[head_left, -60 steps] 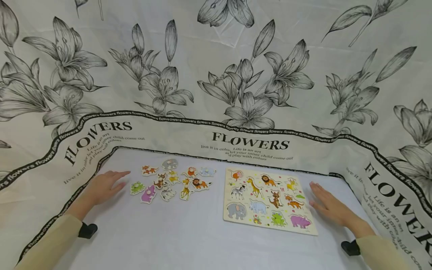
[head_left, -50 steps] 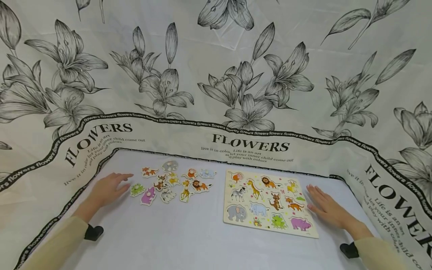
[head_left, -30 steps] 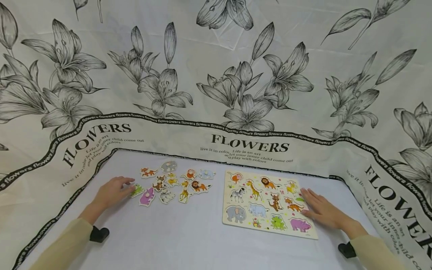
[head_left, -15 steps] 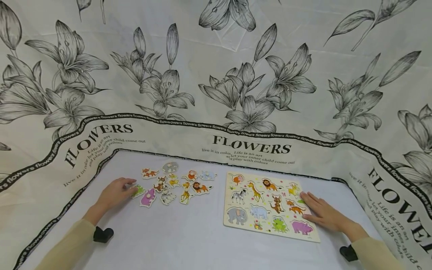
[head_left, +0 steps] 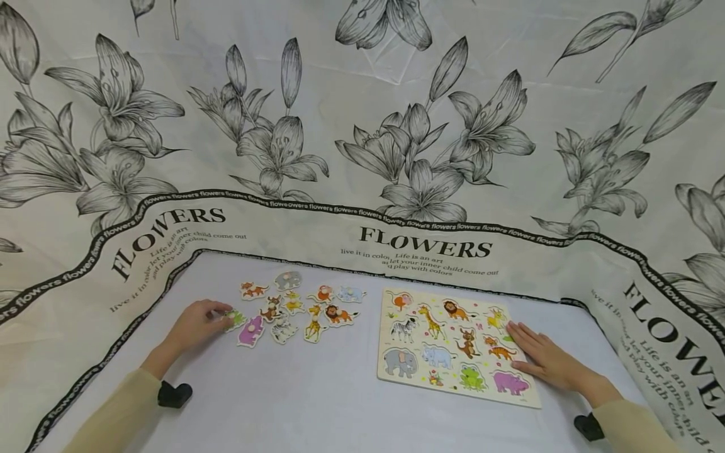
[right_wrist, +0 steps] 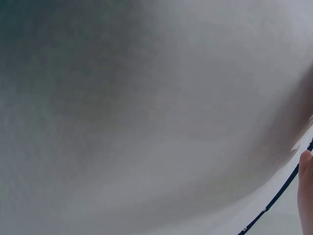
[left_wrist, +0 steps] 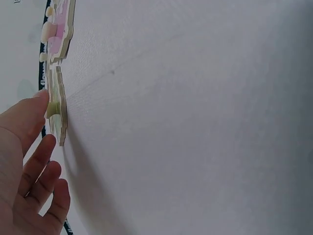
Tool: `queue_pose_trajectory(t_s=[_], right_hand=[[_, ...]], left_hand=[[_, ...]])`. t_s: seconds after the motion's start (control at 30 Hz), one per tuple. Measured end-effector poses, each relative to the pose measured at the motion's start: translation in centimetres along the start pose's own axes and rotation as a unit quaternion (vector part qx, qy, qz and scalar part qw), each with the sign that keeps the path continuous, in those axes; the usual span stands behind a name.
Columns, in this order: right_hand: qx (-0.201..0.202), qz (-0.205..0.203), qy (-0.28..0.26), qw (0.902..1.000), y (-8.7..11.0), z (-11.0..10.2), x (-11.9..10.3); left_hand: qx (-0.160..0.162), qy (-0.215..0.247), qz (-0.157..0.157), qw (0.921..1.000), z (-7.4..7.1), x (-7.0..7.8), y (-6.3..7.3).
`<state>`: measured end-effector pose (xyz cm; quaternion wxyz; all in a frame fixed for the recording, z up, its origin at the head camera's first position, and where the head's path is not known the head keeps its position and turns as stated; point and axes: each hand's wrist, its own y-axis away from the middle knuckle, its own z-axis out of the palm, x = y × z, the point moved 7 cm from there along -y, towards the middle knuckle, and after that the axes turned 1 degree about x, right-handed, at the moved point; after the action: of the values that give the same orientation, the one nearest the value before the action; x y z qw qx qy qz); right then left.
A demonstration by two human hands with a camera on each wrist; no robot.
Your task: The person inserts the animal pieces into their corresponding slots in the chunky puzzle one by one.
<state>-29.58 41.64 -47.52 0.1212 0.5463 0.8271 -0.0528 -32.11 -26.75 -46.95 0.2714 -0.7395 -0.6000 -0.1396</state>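
At the left of the pile, my left hand [head_left: 198,324] pinches the knob of a green frog puzzle piece [head_left: 235,318]. In the left wrist view the thumb is at the frog piece's knob [left_wrist: 53,108]; the index finger is largely hidden behind it. Beside it lies a purple hippo piece [head_left: 251,331] with its own knob. My right hand [head_left: 549,362] lies flat with straight fingers, its fingertips over the right edge of the wooden animal puzzle board [head_left: 453,380]. Only a bit of that hand shows in the right wrist view.
Several more animal pieces lie loosely grouped right of the frog, among them an elephant [head_left: 287,280], a zebra [head_left: 284,329], a giraffe [head_left: 314,326] and a lion [head_left: 340,314]. A white cloth [head_left: 283,402] covers the table, with a flower-printed curtain [head_left: 306,226] behind.
My left hand has moved right from beside the pieces and taken the frog piece by its knob. My right hand has slid left onto the board's right edge.
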Motion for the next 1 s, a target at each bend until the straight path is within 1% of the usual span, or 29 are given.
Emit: queue_pose_trajectory(t_s=[0.43,0.63,0.9,1.0], right_hand=[[0.004,-0.003,-0.008,1.0000,0.10,0.13,0.35],[-0.001,0.004,-0.014,0.9999,0.08,0.29,0.30],[-0.001,0.007,-0.017,0.9998,0.10,0.11,0.29],[0.000,0.006,-0.021,0.9998,0.12,0.07,0.24]], left_hand=[[-0.011,0.012,-0.028,0.9995,0.64,-0.12,-0.30],[-0.018,0.022,-0.049,0.9984,0.92,-0.26,-0.14],[-0.012,0.036,-0.073,0.9966,0.68,-0.58,-0.20],[-0.013,0.044,-0.087,0.9951,0.71,-0.78,-0.13]])
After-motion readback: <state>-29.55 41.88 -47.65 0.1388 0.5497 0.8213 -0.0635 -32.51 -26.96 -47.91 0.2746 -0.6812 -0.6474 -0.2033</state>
